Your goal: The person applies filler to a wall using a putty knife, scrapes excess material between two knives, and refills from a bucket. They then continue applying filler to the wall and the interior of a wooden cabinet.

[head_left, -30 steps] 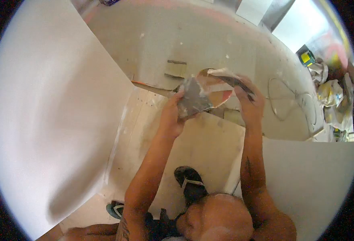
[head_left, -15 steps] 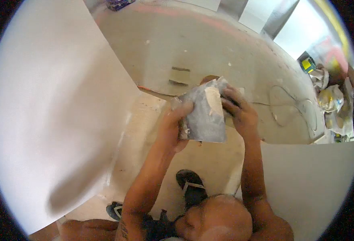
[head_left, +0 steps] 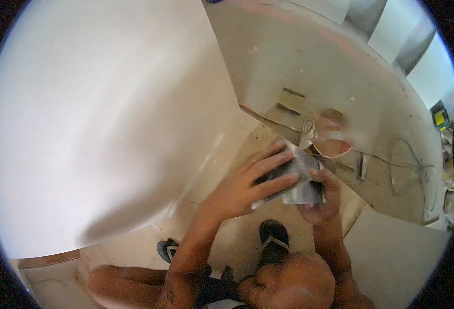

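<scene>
Drawn nearer, the grey sheet (head_left: 305,191) shows pale, dusty streaks.

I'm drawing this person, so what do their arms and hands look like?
No gloves cover the bare left hand or bare right hand, and no sleeves show on the left arm or right arm. A dark, inky, tattoo-like marking is on the left arm, near the picture's bottom edge.

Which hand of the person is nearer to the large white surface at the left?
Left. The left hand is over the grey piece, on the side toward the large white surface; the right hand is at the piece's opposite side, farther away.
</scene>
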`<state>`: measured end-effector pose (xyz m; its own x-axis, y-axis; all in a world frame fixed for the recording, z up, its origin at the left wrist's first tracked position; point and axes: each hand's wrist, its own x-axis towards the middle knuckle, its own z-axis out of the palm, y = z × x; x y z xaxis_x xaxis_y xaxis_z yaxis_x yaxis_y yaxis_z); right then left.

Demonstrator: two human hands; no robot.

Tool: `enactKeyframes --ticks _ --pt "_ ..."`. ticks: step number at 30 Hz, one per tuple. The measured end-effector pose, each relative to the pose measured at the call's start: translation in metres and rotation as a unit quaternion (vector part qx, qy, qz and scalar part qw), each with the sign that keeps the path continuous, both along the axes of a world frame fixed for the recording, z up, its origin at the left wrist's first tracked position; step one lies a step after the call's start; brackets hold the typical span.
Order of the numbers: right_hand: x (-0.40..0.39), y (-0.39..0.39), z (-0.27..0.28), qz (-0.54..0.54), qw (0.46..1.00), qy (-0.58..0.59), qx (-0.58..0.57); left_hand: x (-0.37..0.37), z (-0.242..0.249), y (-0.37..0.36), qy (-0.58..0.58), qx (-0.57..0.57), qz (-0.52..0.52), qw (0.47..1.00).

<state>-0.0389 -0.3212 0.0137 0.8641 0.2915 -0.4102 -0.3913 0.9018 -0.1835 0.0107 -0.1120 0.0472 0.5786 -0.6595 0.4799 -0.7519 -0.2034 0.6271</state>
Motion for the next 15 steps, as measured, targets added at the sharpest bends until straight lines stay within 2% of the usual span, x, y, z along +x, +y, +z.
enactKeyframes --ticks 1,2,3,4,5,6,8,9,10,11,12,13,14,15 --pt "-0.002 -0.012 -0.036 0.034 0.96 -0.109 -0.256 -0.006 -0.004 0.014 0.016 0.043 0.032 0.998" --pt "-0.001 -0.017 -0.057 0.062 0.843 -0.211 -0.491 -0.012 -0.009 0.028 0.031 0.085 0.063 0.994" --pt "0.005 -0.009 -0.04 0.062 0.845 -0.211 -0.488 -0.018 -0.014 0.042 0.031 0.089 0.064 0.993" --pt "0.019 0.003 -0.006 0.053 0.922 -0.14 -0.356 -0.024 -0.02 0.056 0.028 0.186 0.051 0.981" --pt "0.033 0.013 0.013 0.042 0.974 -0.066 -0.213 -0.03 -0.029 0.064 0.025 0.281 0.037 0.959" --pt "0.045 0.022 0.011 0.041 0.975 -0.063 -0.208 -0.04 -0.043 0.071 0.027 0.287 0.035 0.957" --pt "0.073 0.037 -0.005 0.019 0.931 -0.128 -0.341 -0.056 -0.069 0.081 0.141 0.167 0.111 0.97" --pt "0.087 0.046 -0.02 0.034 0.895 -0.171 -0.41 -0.066 -0.072 0.081 0.146 0.174 0.109 0.968" --pt "0.102 0.053 -0.031 0.048 0.852 -0.213 -0.476 -0.073 -0.076 0.078 0.202 0.104 0.19 0.955" --pt "0.116 0.064 -0.031 0.053 0.842 -0.227 -0.487 -0.084 -0.081 0.073 0.255 0.031 0.27 0.928" --pt "0.128 0.077 -0.03 0.058 0.832 -0.24 -0.497 -0.102 -0.098 0.074 0.26 0.039 0.269 0.927" --pt "0.138 0.088 -0.031 0.057 0.836 -0.235 -0.492 -0.121 -0.125 0.078 0.361 -0.119 0.342 0.859" --pt "0.148 0.099 -0.033 0.034 0.806 -0.25 -0.536 -0.132 -0.14 0.079 0.443 -0.272 0.404 0.753" --pt "0.156 0.108 -0.035 0.011 0.771 -0.266 -0.578 -0.134 -0.137 0.076 0.445 -0.266 0.406 0.753"
